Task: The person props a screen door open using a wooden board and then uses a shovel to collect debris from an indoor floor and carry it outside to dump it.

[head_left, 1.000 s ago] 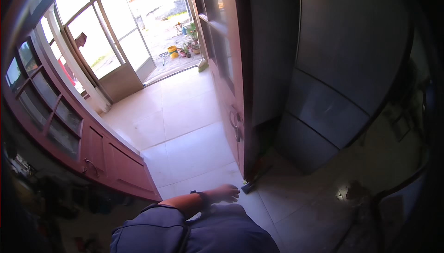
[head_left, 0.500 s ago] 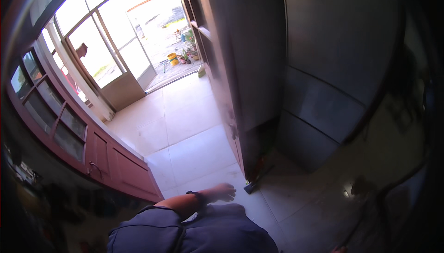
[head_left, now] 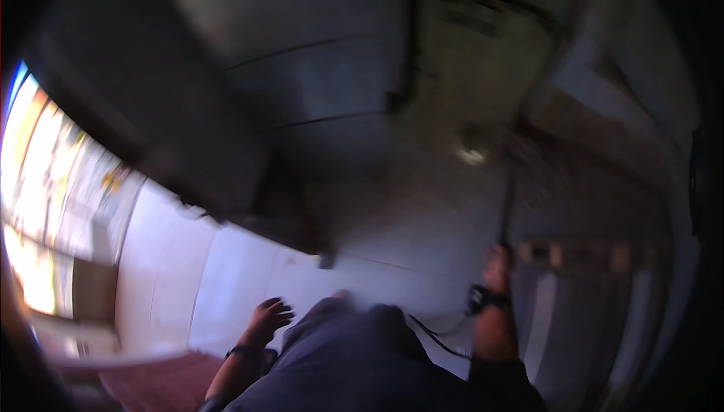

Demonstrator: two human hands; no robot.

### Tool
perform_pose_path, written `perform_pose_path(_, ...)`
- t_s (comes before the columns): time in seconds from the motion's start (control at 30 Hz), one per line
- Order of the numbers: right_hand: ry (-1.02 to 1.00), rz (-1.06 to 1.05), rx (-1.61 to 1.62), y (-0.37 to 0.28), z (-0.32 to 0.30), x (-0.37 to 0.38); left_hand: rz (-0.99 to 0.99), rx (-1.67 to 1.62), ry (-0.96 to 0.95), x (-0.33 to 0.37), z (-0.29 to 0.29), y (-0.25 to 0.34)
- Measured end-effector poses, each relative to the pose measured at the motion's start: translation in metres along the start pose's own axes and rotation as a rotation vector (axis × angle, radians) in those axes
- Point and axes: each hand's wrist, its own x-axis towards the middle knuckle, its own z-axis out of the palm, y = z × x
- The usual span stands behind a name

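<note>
My right hand (head_left: 496,267) is closed around a long, thin dark pole (head_left: 509,205), out over the floor to the right. The pole runs away from me into a dim, blurred patch, so its far end cannot be made out. A dark band with a boxy piece (head_left: 478,300) sits on the right wrist. My left hand (head_left: 270,317) hangs beside my left leg, fingers loosely apart, with nothing visible in it. Between my legs and the right forearm a black cord (head_left: 437,340) droops.
Ahead on the left stands a large dark panel (head_left: 151,88), its foot near a small dark block (head_left: 326,260) on the pale tiled floor (head_left: 241,269). A bright doorway (head_left: 53,201) lies far left, a red door (head_left: 162,385) lower left. A slatted wooden piece (head_left: 573,255) is at right.
My view has swung to the right, so the doorway and dark panel now sit farther left. My right hand with the pole has come fully into view. The picture is blurred by motion.
</note>
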Motion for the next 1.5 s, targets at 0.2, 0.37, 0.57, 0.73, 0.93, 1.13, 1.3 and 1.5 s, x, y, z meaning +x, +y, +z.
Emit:
perform_pose_path(0.2, 0.15, 0.388, -0.044, -0.031, 0.028, -0.042, -0.051, 0.089, 0.024, -0.014, 0.019, 0.015)
perform_pose_path(0.37, 0.124, 0.37, -0.092, -0.016, 0.007, -0.058, -0.025, 0.224, 0.039, -0.011, 0.03, 0.024)
perform_pose_path(0.57, 0.087, 0.33, -0.203, 0.004, -0.018, -0.098, -0.016, 0.382, -0.028, -0.004, 0.048, 0.026)
perform_pose_path(0.73, 0.062, 0.307, -0.199, 0.019, -0.037, -0.14, -0.006, 0.406, -0.128, 0.015, 0.067, 0.035)
perform_pose_path(0.93, 0.063, 0.314, -0.231, 0.032, -0.055, -0.207, -0.064, 0.447, -0.325, 0.06, 0.096, 0.054)
perform_pose_path(1.13, 0.049, 0.381, -0.4, 0.062, -0.069, -0.279, -0.081, 0.703, -0.556, 0.127, 0.14, 0.071)
perform_pose_path(1.3, 0.149, 0.476, -0.362, 0.08, -0.064, -0.356, -0.064, 0.876, -0.731, 0.167, 0.193, 0.088)
perform_pose_path(1.5, 0.163, 0.606, -0.206, 0.114, -0.054, -0.442, -0.054, 1.018, -0.757, 0.168, 0.256, 0.094)
